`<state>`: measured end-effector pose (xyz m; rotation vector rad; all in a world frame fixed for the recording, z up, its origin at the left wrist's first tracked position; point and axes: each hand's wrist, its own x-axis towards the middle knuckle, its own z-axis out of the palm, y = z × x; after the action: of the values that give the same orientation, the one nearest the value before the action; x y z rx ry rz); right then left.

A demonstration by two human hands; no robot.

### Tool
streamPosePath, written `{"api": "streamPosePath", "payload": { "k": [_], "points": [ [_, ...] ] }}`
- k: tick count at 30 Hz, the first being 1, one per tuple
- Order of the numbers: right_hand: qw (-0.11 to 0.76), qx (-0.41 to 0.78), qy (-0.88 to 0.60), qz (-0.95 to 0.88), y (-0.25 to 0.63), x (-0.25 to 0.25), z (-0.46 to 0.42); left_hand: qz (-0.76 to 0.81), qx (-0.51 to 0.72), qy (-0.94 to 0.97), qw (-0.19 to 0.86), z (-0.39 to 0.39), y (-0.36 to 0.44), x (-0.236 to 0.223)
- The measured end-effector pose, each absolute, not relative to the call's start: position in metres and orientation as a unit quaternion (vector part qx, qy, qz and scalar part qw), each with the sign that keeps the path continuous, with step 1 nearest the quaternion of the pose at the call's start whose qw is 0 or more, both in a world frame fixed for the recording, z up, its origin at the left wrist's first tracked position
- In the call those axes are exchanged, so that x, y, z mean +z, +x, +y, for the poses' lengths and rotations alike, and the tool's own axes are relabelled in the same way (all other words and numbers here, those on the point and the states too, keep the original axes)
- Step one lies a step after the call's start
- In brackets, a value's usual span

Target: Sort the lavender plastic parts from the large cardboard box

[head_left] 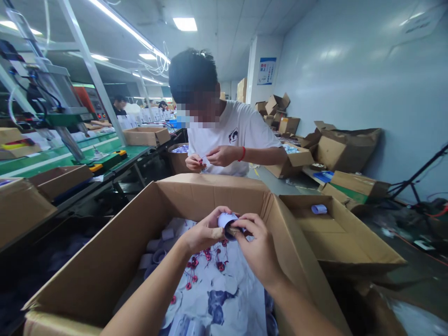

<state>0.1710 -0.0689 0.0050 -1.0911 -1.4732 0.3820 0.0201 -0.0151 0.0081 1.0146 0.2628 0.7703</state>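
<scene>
Above a large open cardboard box (210, 193), my two hands meet at a short white cylindrical sleeve (227, 220). My left hand (206, 231) is closed around its left side. At the open end, my right hand (257, 245) has its fingertips at the opening, pinching something brownish that I cannot make out. Inside the box below lie several small red parts with thin wires (192, 263), on torn white sheeting (241, 289). More white cylinders (168, 233) are piled along the box's left side.
Across the box stands a co-worker (224, 130) in a white shirt, handling a small red part. A shallow cardboard box (336, 228) with one white cylinder (319, 209) sits at right. To the left runs a green workbench (112, 156) with a press machine (59, 98).
</scene>
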Motion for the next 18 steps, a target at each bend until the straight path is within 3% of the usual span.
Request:
{"api": "streamPosePath", "payload": {
  "k": [8,18],
  "points": [
    [0.619,0.207,-0.489,-0.579,0.161,0.001,-0.074,0.123,0.446,0.416,0.783,-0.025,0.039,0.013],
    [0.656,0.335,-0.527,-0.424,0.160,0.001,-0.065,0.350,0.477,0.393,0.704,-0.042,0.064,0.020]
  ]
}}
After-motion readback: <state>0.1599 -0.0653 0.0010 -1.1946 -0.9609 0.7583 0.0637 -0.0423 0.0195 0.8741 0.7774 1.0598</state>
